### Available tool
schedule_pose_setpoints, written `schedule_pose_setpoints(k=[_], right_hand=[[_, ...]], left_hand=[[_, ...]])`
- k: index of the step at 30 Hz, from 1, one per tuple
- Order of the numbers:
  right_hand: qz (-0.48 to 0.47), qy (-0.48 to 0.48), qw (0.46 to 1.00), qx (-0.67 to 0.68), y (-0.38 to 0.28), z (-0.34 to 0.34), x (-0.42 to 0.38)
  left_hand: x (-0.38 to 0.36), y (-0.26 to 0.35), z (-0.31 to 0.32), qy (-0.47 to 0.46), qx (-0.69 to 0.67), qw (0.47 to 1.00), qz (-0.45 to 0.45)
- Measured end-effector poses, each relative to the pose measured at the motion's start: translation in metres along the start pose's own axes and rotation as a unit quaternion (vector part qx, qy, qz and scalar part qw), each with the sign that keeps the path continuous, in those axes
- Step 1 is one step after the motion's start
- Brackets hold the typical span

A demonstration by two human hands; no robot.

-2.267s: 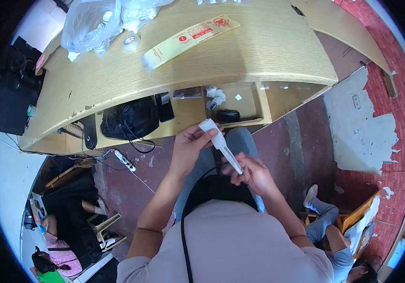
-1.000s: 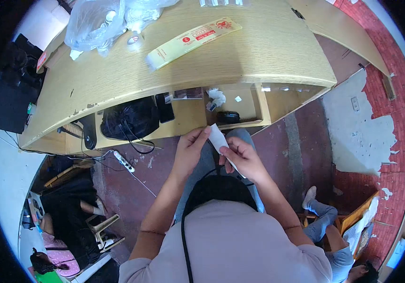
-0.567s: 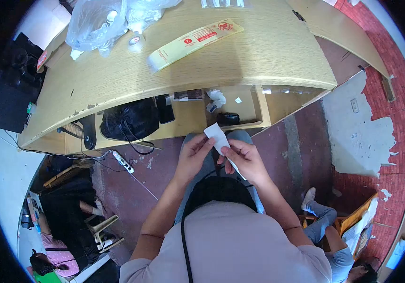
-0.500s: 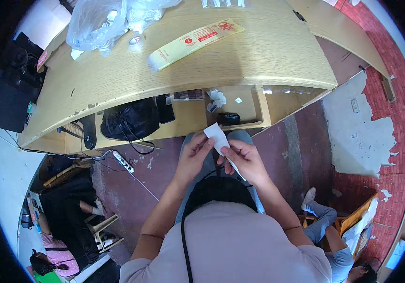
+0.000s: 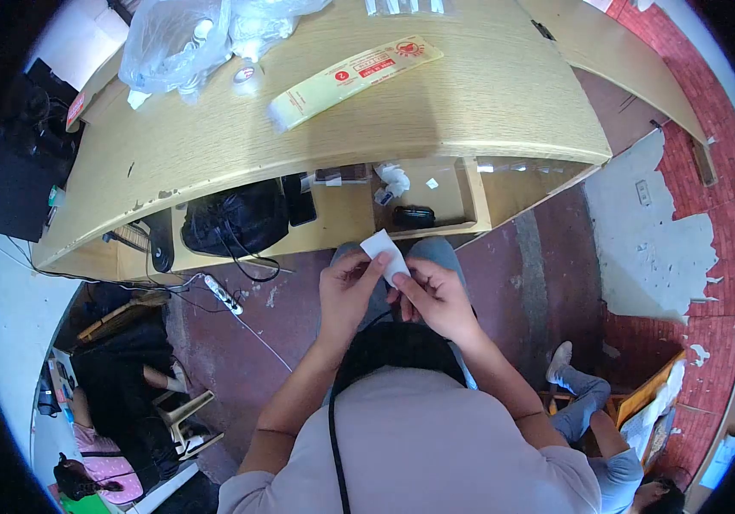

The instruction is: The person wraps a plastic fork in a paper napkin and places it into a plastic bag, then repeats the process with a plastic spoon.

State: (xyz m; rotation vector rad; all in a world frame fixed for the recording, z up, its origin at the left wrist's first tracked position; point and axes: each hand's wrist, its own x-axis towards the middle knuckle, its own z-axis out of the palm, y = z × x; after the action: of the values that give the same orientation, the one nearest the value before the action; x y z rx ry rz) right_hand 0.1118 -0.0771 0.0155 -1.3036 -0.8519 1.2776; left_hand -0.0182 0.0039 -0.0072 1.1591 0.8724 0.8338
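Note:
Between both hands, above my lap, is a white paper strip (image 5: 385,255), which looks folded; its lower part is hidden behind my right fingers. My left hand (image 5: 347,289) pinches its left edge between thumb and fingers. My right hand (image 5: 439,298) grips the lower end, its thumb pressed on the face of the strip. Just beyond the strip, an open drawer (image 5: 481,195) holds a small black object (image 5: 414,216) and crumpled white scraps (image 5: 394,179).
On the desk (image 5: 470,103) lie a long yellow packet (image 5: 357,79), a tape roll (image 5: 247,79) and a clear plastic bag (image 5: 170,51). A black bag (image 5: 237,218) sits in the shelf. A power strip (image 5: 223,294) lies lower left. Two other people sit behind on either side.
The strip now shows shorter; the long tail that hung below my right hand is out of sight. Both hands have shifted slightly, with the strip more upright.

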Motion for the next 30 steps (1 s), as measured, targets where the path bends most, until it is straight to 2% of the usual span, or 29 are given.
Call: schedule_pose_setpoints(k=[4, 6, 9, 16, 20, 22, 26, 28, 29, 30], right_hand=[[-0.002, -0.01, 1.0, 0.0, 0.001, 0.0, 0.0], [-0.001, -0.013, 1.0, -0.02, -0.002, 0.001, -0.001], [-0.004, -0.02, 0.999, -0.043, 0.0, 0.002, -0.004], [-0.005, -0.053, 0.998, -0.034, 0.006, 0.001, -0.004], [0.001, -0.088, 0.995, -0.041, 0.017, -0.002, -0.002], [0.008, -0.099, 0.991, -0.094, 0.016, -0.003, -0.003], [-0.027, -0.103, 0.988, -0.116, 0.013, -0.013, -0.006], [-0.08, -0.102, 0.926, -0.355, -0.02, -0.024, -0.016], [-0.082, -0.102, 0.925, -0.356, -0.036, -0.028, -0.018], [-0.124, -0.11, 0.91, -0.381, -0.055, -0.033, -0.018]], left_hand=[[0.002, 0.004, 0.001, 0.004, 0.005, 1.0, 0.004], [0.003, 0.002, 0.0, 0.015, 0.06, 0.996, 0.071], [0.003, -0.003, -0.002, 0.015, 0.05, 0.995, 0.086], [-0.001, -0.011, -0.008, 0.035, 0.068, 0.995, 0.068], [-0.004, 0.004, -0.011, 0.061, 0.032, 0.996, 0.062], [-0.005, 0.008, -0.015, 0.077, 0.029, 0.995, 0.061], [-0.005, 0.006, -0.032, 0.089, 0.026, 0.994, 0.062], [-0.006, 0.004, -0.039, 0.093, 0.039, 0.993, 0.061], [-0.007, 0.004, -0.041, 0.1, 0.032, 0.992, 0.066], [-0.006, 0.004, -0.042, 0.107, 0.024, 0.991, 0.072]])
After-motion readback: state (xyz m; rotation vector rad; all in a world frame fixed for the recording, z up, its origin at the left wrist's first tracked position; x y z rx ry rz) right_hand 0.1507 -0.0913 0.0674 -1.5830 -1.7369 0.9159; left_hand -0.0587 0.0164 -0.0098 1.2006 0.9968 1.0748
